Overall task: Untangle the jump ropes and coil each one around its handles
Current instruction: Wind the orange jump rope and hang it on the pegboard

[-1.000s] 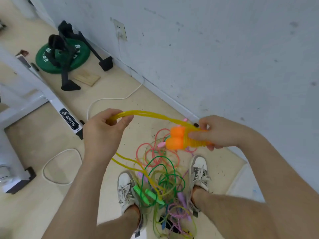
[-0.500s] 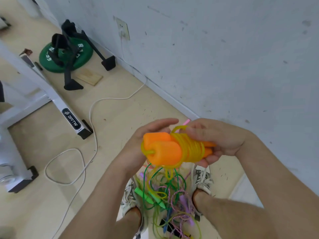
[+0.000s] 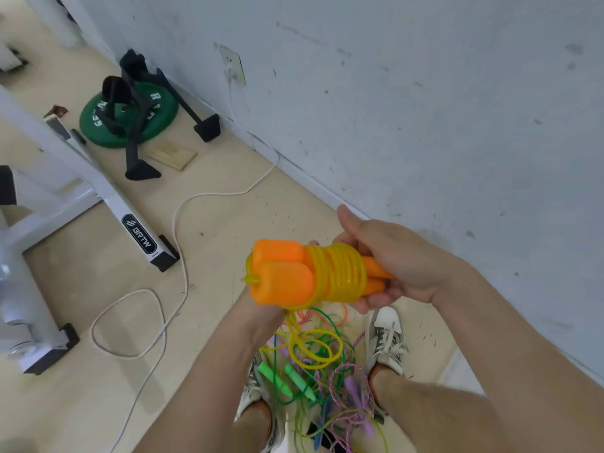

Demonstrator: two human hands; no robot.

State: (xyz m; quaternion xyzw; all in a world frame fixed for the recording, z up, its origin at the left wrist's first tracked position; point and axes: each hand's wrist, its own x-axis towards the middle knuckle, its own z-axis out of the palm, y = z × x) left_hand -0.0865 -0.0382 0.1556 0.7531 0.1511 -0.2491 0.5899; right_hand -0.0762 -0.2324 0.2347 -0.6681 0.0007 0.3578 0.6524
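Two orange handles [image 3: 281, 276] lie side by side at chest height, and the yellow rope [image 3: 340, 273] is coiled in several tight turns round their necks. My right hand [image 3: 395, 259] grips the thin ends of the handles, thumb up. Below and behind the thick ends is my left hand [image 3: 261, 308], its fingers hidden by the handles. A loose yellow strand drops from the coil past that wrist into loops [image 3: 313, 351] on the floor. There it meets a tangle of green, pink and purple ropes [image 3: 327, 397] with green handles [image 3: 277, 380] between my shoes.
My shoes [image 3: 387, 338] stand on either side of the tangle, close to the wall [image 3: 425, 125] on the right. A white cable [image 3: 176, 256] snakes over the floor. At the left are a white machine frame [image 3: 137, 230], a green weight plate [image 3: 98, 125] and a wooden block [image 3: 173, 155].
My left hand came in from the left, carrying the stretched yellow rope round the handles. The coil has grown by several turns and less yellow rope lies on the floor.
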